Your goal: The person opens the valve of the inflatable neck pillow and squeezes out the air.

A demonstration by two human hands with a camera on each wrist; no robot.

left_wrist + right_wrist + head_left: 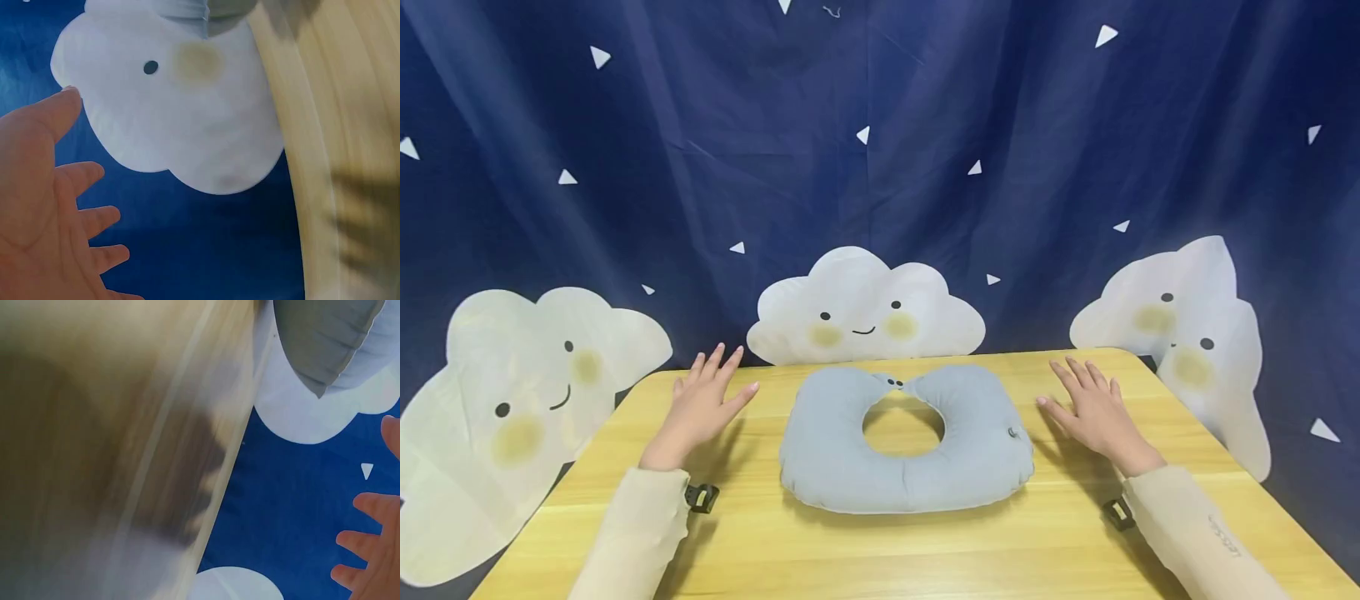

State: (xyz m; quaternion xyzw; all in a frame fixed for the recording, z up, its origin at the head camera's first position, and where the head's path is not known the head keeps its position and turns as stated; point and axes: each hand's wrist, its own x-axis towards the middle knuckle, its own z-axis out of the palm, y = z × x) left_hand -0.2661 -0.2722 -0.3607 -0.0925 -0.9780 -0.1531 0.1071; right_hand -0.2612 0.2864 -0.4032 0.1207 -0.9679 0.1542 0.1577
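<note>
A grey inflated neck pillow (842, 475) lies on the wooden table, its round hole in the middle and the narrow gap between its two ends facing the back. A small valve (1012, 432) shows on its right side. To the left of the pillow is my left hand (698, 410), fingers spread and holding nothing. My right hand (1093, 417) is on the other side, likewise spread, apart from the pillow. In the left wrist view the left hand's (44, 206) palm and fingers show. Part of the pillow (337, 344) enters the right wrist view at the top.
The light wooden table (850, 554) reaches back to a dark blue curtain (820, 167) with white triangles and smiling clouds. A black wrist strap piece (702, 498) sits at the left cuff, another black piece (1118, 514) at the right cuff.
</note>
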